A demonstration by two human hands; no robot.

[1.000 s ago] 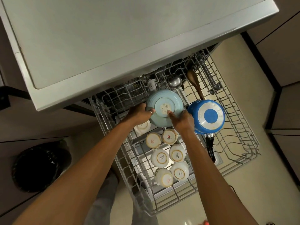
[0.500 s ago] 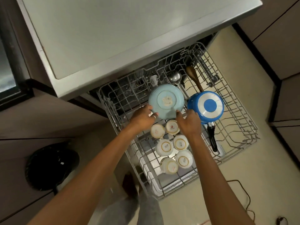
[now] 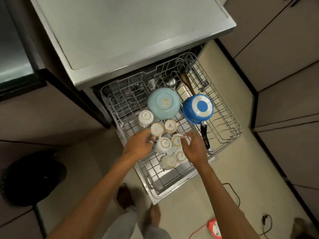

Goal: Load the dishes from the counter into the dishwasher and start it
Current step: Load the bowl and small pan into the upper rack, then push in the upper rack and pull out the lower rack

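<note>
The grey wire dishwasher rack (image 3: 224, 135) is standing pulled out, carrying an upturned pale blue ceramic bowl (image 3: 164, 103) at far centre. A blue metal saucepan (image 3: 197, 108) is lying to its right, and small white ceramic cups (image 3: 164, 144) are sitting nearer. The left hand (image 3: 139, 144) and right hand (image 3: 195, 149) are hovering over the cups, fingers loose, gripping nothing. Loading is looking well along; closing and starting are waiting.

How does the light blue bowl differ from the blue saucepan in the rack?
The bowl is pale blue; the saucepan is deep blue with a silvery ring on its base. The saucepan has a black handle; the bowl has none. Both lie upside down in the rack.
</note>
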